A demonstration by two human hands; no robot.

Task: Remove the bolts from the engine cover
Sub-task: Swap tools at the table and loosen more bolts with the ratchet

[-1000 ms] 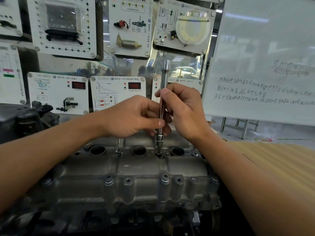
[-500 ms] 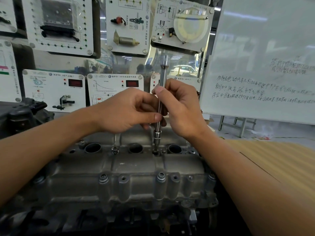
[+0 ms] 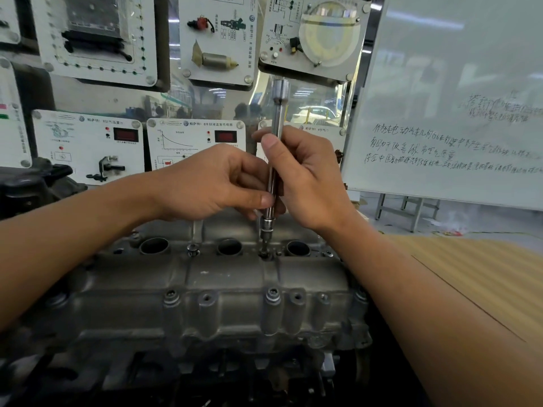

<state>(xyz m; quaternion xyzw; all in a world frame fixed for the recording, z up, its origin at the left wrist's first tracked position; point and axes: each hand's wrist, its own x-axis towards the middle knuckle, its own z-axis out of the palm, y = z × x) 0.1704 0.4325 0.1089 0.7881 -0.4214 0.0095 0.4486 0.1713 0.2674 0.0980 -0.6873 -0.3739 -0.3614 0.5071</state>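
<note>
A grey cast engine cover [image 3: 223, 277] fills the lower middle of the head view. A long steel socket extension bar [image 3: 277, 118] stands nearly upright, its lower end seated on a bolt [image 3: 265, 254] between two round wells. My left hand [image 3: 211, 183] pinches the bar's lower shaft between thumb and fingers. My right hand [image 3: 305, 177] grips the shaft from the right, thumb lying up along it. Another bolt [image 3: 193, 248] stands to the left between wells. More bolts [image 3: 272, 293] sit in bosses along the cover's front edge.
White training panels [image 3: 194, 142] with gauges and parts hang on the wall right behind the engine. A whiteboard [image 3: 452, 113] with handwriting stands at the right. A ribbed tan surface [image 3: 484, 277] lies to the right of the engine. Dark engine parts [image 3: 32, 183] sit at the left.
Both hands keep hold of the bar, which stays on the same bolt. My fingers have shifted slightly on the shaft. The camera has tilted a little, moving the scene upward.
</note>
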